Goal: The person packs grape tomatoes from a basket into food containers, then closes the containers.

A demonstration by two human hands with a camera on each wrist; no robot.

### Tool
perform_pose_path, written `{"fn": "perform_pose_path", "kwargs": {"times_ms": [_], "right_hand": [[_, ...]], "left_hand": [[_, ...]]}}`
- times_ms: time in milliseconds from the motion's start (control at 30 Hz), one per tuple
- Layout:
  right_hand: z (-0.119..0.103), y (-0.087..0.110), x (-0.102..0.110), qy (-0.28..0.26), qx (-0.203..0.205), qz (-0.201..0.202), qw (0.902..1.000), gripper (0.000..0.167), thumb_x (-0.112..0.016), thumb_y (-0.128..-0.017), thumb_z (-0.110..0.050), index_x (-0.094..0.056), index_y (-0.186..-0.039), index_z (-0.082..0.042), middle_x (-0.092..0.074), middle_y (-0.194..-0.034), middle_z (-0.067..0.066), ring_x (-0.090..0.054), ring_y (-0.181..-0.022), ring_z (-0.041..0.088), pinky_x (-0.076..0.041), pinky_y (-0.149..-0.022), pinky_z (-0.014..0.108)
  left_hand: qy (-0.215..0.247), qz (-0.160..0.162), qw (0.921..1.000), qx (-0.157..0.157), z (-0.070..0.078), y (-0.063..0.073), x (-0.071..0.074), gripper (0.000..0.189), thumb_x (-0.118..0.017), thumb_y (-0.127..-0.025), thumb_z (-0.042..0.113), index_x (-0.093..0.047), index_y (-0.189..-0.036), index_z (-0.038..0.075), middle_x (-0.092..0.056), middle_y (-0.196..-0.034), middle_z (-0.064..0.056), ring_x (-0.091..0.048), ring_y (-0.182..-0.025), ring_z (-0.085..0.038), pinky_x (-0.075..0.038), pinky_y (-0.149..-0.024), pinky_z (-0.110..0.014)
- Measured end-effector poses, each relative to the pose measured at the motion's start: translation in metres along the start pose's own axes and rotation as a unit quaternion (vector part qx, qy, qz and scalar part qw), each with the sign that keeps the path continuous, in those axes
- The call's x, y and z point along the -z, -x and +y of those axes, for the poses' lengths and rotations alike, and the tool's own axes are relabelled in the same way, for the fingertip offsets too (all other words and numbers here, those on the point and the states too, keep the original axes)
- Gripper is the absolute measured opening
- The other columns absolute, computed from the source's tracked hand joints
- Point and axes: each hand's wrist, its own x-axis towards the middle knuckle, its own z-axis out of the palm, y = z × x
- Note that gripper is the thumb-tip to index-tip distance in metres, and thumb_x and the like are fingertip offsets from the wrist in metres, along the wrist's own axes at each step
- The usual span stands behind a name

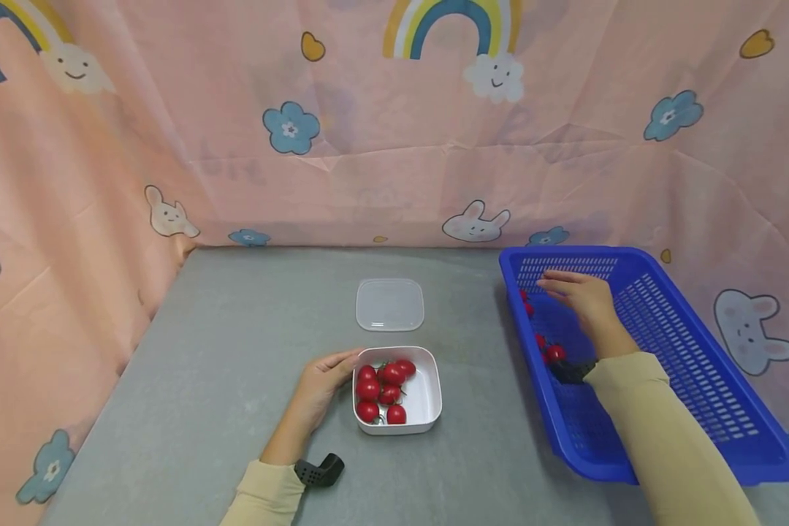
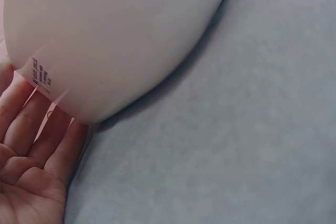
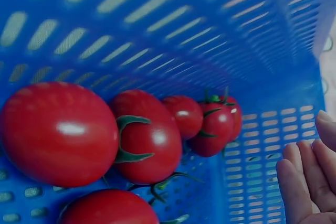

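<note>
My left hand rests against the left side of a small white box. In the left wrist view its fairly straight fingers touch the box wall, near some dark print. Several red cherry tomatoes, some with green stems, lie in the box, mostly in its left part. My right hand is inside the blue basket, fingers extended, holding nothing. More cherry tomatoes lie along the basket's left wall, apart from the fingers in the right wrist view.
A translucent lid lies flat on the grey table behind the box. The basket's raised rim and slotted walls surround my right hand. A pink printed cloth hangs behind the table and along its sides.
</note>
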Motion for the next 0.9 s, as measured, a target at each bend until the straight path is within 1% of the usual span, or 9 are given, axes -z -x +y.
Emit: {"fn": "perform_pose_path", "kwargs": {"times_ms": [67,300,400,500,567,667,767,833,900], "right_hand": [[0.003,-0.004,-0.001,0.018,-0.008,-0.006,0.9998,0.068,-0.070,-0.093,-0.028,-0.042,-0.146,0.007,-0.061,-0.077,-0.038,-0.061,-0.075,-0.019,-0.029,-0.120,0.045],[0.009,-0.012,-0.006,0.041,-0.021,-0.012,0.9989,0.066,-0.070,-0.094,-0.029,-0.045,-0.146,0.004,-0.061,-0.081,-0.034,-0.062,-0.086,-0.013,-0.032,-0.118,0.046],[0.010,-0.015,-0.008,0.068,-0.036,-0.005,0.9970,0.067,-0.071,-0.093,-0.033,-0.047,-0.146,-0.001,-0.071,-0.117,-0.015,-0.065,-0.117,0.011,-0.030,-0.120,0.047],[0.012,-0.019,-0.009,0.084,-0.048,0.001,0.9953,0.065,-0.070,-0.093,-0.034,-0.047,-0.146,-0.003,-0.051,-0.149,0.009,-0.046,-0.140,0.030,-0.027,-0.121,0.049],[0.014,-0.022,-0.010,0.084,-0.048,-0.001,0.9953,0.065,-0.068,-0.094,-0.034,-0.046,-0.147,-0.002,-0.042,-0.155,0.017,-0.041,-0.143,0.033,-0.028,-0.121,0.048],[0.017,-0.024,-0.011,0.077,-0.043,-0.004,0.9961,0.064,-0.068,-0.094,-0.033,-0.048,-0.146,-0.002,-0.054,-0.147,0.011,-0.047,-0.139,0.029,-0.033,-0.119,0.045],[0.021,-0.026,-0.011,0.065,-0.031,-0.011,0.9974,0.062,-0.070,-0.093,-0.029,-0.050,-0.144,0.000,-0.071,-0.114,-0.012,-0.063,-0.115,0.010,-0.037,-0.116,0.042],[0.023,-0.028,-0.012,0.059,-0.023,-0.018,0.9978,0.063,-0.072,-0.092,-0.027,-0.050,-0.143,0.001,-0.066,-0.091,-0.026,-0.063,-0.095,-0.005,-0.038,-0.115,0.042],[0.025,-0.029,-0.012,0.059,-0.015,-0.027,0.9978,0.063,-0.073,-0.091,-0.025,-0.050,-0.142,0.003,-0.061,-0.082,-0.032,-0.059,-0.082,-0.014,-0.038,-0.115,0.043]], "left_hand": [[0.001,-0.003,1.0000,-0.005,0.000,0.000,0.000,0.034,-0.066,-0.094,0.016,-0.068,-0.120,-0.006,-0.072,-0.121,-0.012,-0.067,-0.102,-0.002,-0.054,-0.089,-0.020],[0.009,-0.006,0.9999,-0.009,-0.002,0.000,0.000,0.032,-0.065,-0.094,0.013,-0.068,-0.120,-0.007,-0.073,-0.119,-0.010,-0.067,-0.101,-0.002,-0.054,-0.088,-0.020],[0.008,-0.006,0.9999,-0.008,-0.002,0.000,0.000,0.033,-0.065,-0.094,0.014,-0.068,-0.119,-0.007,-0.073,-0.119,-0.010,-0.067,-0.101,-0.002,-0.054,-0.088,-0.020],[0.005,-0.007,0.9999,-0.007,-0.002,-0.001,0.000,0.033,-0.066,-0.094,0.015,-0.068,-0.119,-0.006,-0.073,-0.119,-0.010,-0.067,-0.101,-0.002,-0.054,-0.088,-0.020],[0.005,-0.007,0.9999,-0.008,-0.002,-0.001,0.000,0.033,-0.066,-0.094,0.015,-0.068,-0.119,-0.007,-0.073,-0.119,-0.011,-0.067,-0.101,-0.002,-0.054,-0.088,-0.020],[0.008,-0.005,0.9999,-0.011,-0.002,0.000,0.000,0.033,-0.066,-0.094,0.015,-0.068,-0.119,-0.007,-0.073,-0.118,-0.009,-0.067,-0.101,-0.002,-0.054,-0.088,-0.020],[0.011,-0.005,0.9998,-0.013,-0.002,0.000,0.000,0.034,-0.067,-0.094,0.015,-0.068,-0.119,-0.007,-0.074,-0.116,-0.008,-0.068,-0.100,-0.002,-0.054,-0.088,-0.020],[0.008,-0.007,0.9998,-0.016,-0.003,0.000,0.000,0.034,-0.067,-0.094,0.015,-0.067,-0.119,-0.008,-0.074,-0.116,-0.007,-0.068,-0.100,-0.002,-0.054,-0.088,-0.020],[0.011,-0.006,0.9998,-0.014,-0.003,0.000,0.000,0.034,-0.067,-0.093,0.014,-0.067,-0.119,-0.008,-0.074,-0.115,-0.007,-0.068,-0.100,-0.002,-0.054,-0.088,-0.020]]}}
